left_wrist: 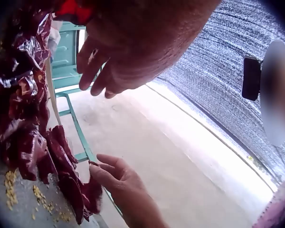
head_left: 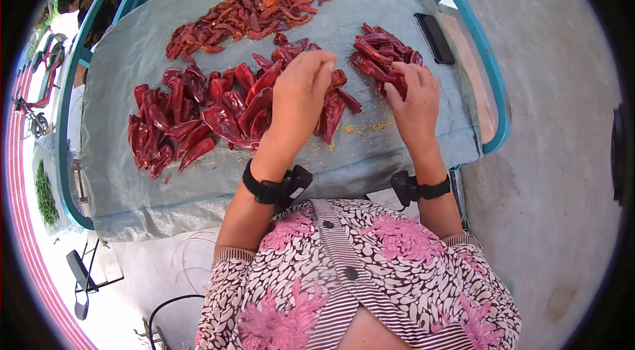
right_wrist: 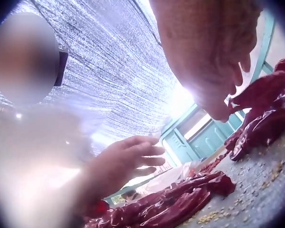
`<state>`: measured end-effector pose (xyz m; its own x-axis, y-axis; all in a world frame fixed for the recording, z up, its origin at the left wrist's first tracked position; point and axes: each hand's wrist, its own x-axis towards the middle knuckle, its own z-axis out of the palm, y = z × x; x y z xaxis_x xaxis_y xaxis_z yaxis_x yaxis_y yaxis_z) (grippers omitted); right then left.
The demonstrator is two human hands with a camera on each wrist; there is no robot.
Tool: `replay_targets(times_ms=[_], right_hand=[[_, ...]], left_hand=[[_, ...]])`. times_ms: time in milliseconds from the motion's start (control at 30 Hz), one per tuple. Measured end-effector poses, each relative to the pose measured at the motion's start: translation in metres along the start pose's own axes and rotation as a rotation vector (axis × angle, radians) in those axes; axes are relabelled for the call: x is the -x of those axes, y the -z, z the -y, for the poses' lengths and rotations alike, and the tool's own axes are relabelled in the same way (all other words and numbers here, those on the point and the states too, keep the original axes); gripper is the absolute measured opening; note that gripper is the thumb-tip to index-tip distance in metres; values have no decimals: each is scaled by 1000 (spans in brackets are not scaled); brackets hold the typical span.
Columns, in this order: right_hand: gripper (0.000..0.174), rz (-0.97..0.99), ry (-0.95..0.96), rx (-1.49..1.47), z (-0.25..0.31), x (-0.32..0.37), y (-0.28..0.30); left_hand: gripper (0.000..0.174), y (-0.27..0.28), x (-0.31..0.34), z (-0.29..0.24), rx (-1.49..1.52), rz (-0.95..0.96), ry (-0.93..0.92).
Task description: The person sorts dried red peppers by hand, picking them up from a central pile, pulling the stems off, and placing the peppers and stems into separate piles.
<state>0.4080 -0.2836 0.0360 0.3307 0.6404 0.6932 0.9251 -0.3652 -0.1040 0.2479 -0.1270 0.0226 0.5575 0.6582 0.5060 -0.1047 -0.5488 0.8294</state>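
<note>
My left hand (head_left: 301, 95) is over the middle pile of dark red dried chili peppers (head_left: 228, 109). Its fingers, seen from the side in the right wrist view, are spread and slightly bent, with nothing between them. At the small right-hand pile of dried chili peppers (head_left: 383, 52), my right hand (head_left: 418, 102) pinches a dried chili pepper (right_wrist: 263, 92) between thumb and fingertips. Yellow seeds (head_left: 370, 128) lie scattered between the two hands. The peppers are glossy and wrinkled.
A heap of smaller, orange-red dried peppers (head_left: 248, 19) lies at the back of the grey sheet (head_left: 357, 6). A black phone (head_left: 434, 39) lies at the right edge. Teal metal rails (head_left: 479, 52) frame the surface. Another person (head_left: 99, 9) is at the far left.
</note>
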Motion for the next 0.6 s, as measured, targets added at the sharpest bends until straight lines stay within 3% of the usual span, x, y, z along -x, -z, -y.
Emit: replay_targets(times_ms=[100,133,233,267,367,400,533,600], right_hand=[[40,246,-66,-272,19,18,-17],[39,363,-84,-233,26,22,-24],[38,411,-58,-265,26,32,-46],[37,419,-70,-258,23,33,-47],[35,385,-178,-331,16,23,-34],[36,322,-157,-314,9,19,-30],[43,26,-49,-52,-3,-1,-7],[43,213,-215,-314,10,4,-1]], left_hand=[[28,12,-10,-14,451,-79,200],[34,16,-14,-16,581,-105,242],[47,34,-23,-6,1225,-48,190],[49,39,-23,-3,1280,-69,190],[45,51,-20,-7,928,-191,332],[34,55,-17,-18,760,-158,345],[20,60,5,-25,147,55,326],[23,70,18,-28,-170,277,237]])
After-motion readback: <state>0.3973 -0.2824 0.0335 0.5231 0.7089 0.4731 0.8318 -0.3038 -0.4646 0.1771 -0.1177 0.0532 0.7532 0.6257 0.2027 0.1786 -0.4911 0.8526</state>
